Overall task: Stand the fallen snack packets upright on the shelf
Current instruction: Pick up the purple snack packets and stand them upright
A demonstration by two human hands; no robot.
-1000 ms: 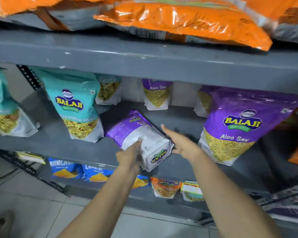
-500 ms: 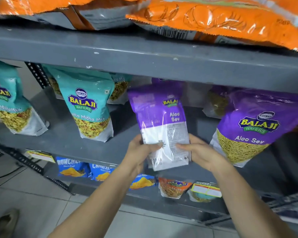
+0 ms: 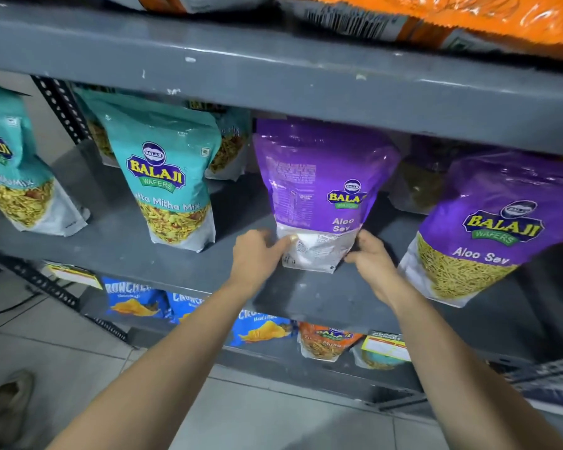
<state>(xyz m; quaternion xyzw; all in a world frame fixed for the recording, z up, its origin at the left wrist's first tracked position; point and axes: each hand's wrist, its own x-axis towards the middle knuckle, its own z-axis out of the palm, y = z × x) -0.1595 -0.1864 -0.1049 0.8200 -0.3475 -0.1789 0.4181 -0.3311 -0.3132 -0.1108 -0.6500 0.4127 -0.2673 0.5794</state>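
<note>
While both hands, left and right, grip base, purple Aloo Sev packet stands upright on shelf.

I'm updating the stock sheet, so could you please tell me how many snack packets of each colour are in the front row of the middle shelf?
Teal plastic Mitha Mix packets: 2
Purple plastic Aloo Sev packets: 2
Total: 4
</note>
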